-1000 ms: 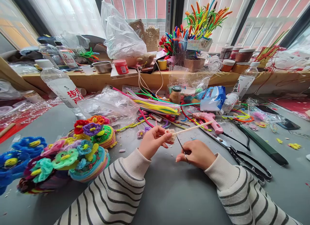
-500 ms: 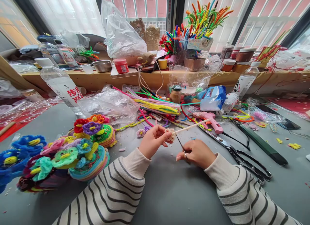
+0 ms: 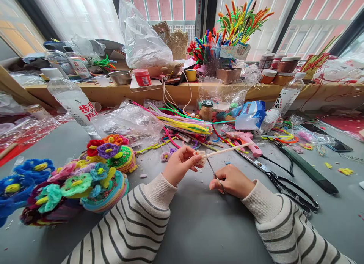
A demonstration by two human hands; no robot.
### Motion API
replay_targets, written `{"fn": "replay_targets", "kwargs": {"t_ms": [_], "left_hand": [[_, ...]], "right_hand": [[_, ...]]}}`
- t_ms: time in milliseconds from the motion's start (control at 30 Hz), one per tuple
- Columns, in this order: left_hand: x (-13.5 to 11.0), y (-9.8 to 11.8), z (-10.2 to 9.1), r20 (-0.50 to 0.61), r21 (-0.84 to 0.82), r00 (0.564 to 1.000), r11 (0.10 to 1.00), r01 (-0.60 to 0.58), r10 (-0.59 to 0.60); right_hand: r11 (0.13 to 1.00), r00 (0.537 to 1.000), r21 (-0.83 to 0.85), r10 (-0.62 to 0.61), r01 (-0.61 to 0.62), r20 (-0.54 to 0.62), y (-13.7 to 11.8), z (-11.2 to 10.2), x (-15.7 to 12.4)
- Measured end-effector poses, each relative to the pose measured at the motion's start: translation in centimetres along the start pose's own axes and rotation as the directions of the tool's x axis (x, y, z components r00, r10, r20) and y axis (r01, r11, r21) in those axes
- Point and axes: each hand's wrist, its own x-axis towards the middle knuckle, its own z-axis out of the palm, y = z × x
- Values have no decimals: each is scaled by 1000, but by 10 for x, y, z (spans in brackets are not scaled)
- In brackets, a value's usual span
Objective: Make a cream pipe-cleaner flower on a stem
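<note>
bottle (image 3: 72, 101) stands far left; far metal bowl (image 3: 120, 78) hides its contents. left hand (image 3: 180, 164) pinches the curled end of a cream pipe cleaner (image 3: 200, 157) at near centre. small jar (image 3: 206, 111) beyond holds something brown; a far pot (image 3: 227, 75) holds coloured stems (image 3: 241, 19). right hand (image 3: 231, 180) grips a thin dark tool (image 3: 214, 173), barely shifted from before.

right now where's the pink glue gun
Head view: the pink glue gun lies on the grey table right of centre, just beyond the right hand, in front of the blue packet and next to the black scissors.
</note>
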Motion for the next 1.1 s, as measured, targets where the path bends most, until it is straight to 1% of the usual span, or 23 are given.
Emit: {"fn": "replay_targets", "kwargs": {"t_ms": [67, 133, 233, 300, 467, 567, 700, 800, 1100], "left_hand": [[0, 0, 0, -11, 3, 1000, 1000, 2, -2], [0, 0, 0, -19, 3, 1000, 1000, 1, -1], [0, 1, 0, -9, 10, 1000, 1000, 0, 0], [0, 1, -1, -7, 18, 1000, 1000, 3, -3], [-1, 2, -1, -25, 25, 999, 999, 24, -23], [0, 1, -1, -19, 36, 1000, 999, 23, -22], [0, 0, -1, -9, 43, 1000, 999, 22, -21], [0, 0, -1, -5, 38, 1000, 999, 24, -24], [0, 0, 1, -18, 3, 999, 999, 50, -50]], "right_hand": [[1000, 1000, 27, 9, -9, -6, 0, 1, 0], [1000, 999, 23, 19, -18, -41, 1, 2, 1], [998, 992, -56, 22, -30, -127, 4, 2, 2], [993, 989, -110, 17, -34, -149, 6, 2, 2], [968, 991, -251, -5, -29, -135, 4, 1, 1], [944, 989, -324, 19, -67, -147, 0, 1, 0], [940, 990, -325, 70, -107, -122, -4, 1, -1], [935, 992, -340, 67, -101, -109, -5, 0, -2], [913, 983, -395, 36, -105, -179, -3, 3, -1]]}}
